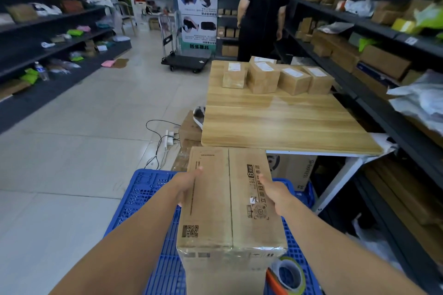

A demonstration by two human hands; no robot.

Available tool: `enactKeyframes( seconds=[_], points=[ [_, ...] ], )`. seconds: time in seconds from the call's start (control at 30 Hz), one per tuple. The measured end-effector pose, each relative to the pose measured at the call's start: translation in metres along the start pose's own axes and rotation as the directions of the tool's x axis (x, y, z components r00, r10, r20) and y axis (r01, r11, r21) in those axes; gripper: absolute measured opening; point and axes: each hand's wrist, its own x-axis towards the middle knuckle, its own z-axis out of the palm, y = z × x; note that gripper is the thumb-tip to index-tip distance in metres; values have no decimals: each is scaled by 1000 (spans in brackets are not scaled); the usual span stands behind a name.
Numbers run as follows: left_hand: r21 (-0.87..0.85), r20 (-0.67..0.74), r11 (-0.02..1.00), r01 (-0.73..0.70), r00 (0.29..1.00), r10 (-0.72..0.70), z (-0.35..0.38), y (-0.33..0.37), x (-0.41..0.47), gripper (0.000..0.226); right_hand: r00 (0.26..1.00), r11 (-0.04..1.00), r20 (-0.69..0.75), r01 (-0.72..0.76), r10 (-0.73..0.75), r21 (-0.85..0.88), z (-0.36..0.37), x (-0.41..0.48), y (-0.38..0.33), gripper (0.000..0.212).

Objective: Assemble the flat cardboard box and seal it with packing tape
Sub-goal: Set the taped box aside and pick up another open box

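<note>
A brown cardboard box (225, 201) is folded up, its top flaps shut and meeting along a centre seam, with clear tape shining over the near edge. I hold it in front of me above a blue plastic pallet (143, 194). My left hand (185, 187) grips its left side, fingers spread along the top face. My right hand (275, 193) clasps the right side, thumb on the printed black lettering. A roll of packing tape on an orange dispenser (286, 275) sits at the bottom, just right of the box.
A wooden table (282, 122) stands ahead with several small labelled boxes (275, 78) at its far end. Dark shelving with parcels lines both sides. A person in black (262, 12) stands beyond the table. A power strip with cables (167, 139) lies on the tiled floor; a cart (185, 61) is further back.
</note>
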Motion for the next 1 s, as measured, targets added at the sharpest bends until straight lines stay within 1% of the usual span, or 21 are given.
enactKeyframes(
  seconds=[0.07, 0.13, 0.2, 0.27, 0.33, 0.43, 0.53, 0.57, 0.67, 0.73, 0.8, 0.87, 0.9, 0.93, 1.0],
  points=[
    [13, -21, 1000, 25, 999, -25, -1, 4, -1, 45, 1000, 1000, -15, -12, 12, 7, 2, -1, 0, 76],
    [7, -41, 999, 35, 999, -34, -3, 7, -4, 54, 1000, 1000, -25, -10, 10, 9, 2, -4, -2, 75],
    [8, -58, 1000, 30, 998, -30, -4, 9, -13, 56, 999, 1000, -34, -13, 13, -6, 4, -16, -8, 73],
    [8, -81, 1000, 21, 997, -20, -6, 11, -20, 54, 999, 1000, -38, 13, -13, -4, 5, -20, -11, 68],
    [-16, -83, 1000, 2, 997, -4, -11, 11, -24, 57, 997, 999, -55, 50, -49, 9, 7, -28, -18, 68],
    [-110, -100, 993, -30, 995, 19, -21, 8, -23, 68, 992, 994, -70, 104, -102, 32, 14, -38, -28, 77],
    [-261, -157, 960, -100, 986, 60, -30, 4, -23, 71, 987, 987, -112, 129, -118, 92, 20, -40, -32, 77],
    [-292, -182, 948, -128, 980, 76, -32, 2, -23, 72, 986, 989, -125, 120, -109, 82, 21, -44, -31, 75],
    [-335, -282, 918, -213, 952, 118, -33, -8, -21, 69, 983, 992, -139, 122, -116, 37, 23, -48, -31, 80],
    [-352, -361, 903, -245, 926, 111, -32, -14, -21, 66, 991, 993, -102, 91, -84, 69, 24, -51, -35, 92],
    [-343, -418, 905, -250, 904, 91, -32, -20, -25, 77, 993, 994, -101, 67, -58, 85, 23, -52, -40, 102],
    [-350, -443, 905, -241, 894, 67, -36, -25, -26, 99, 991, 995, -113, 81, -73, 64, 21, -52, -48, 93],
    [-352, -444, 906, -237, 894, 61, -37, -26, -26, 104, 990, 995, -116, 85, -78, 54, 19, -52, -50, 91],
    [-339, -456, 909, -244, 887, 68, -38, -27, -25, 102, 991, 996, -111, 84, -79, 35, 18, -54, -53, 94],
    [-306, -473, 917, -254, 877, 85, -39, -24, -23, 86, 992, 997, -102, 77, -78, -12, 16, -53, -55, 98]
  ],
)
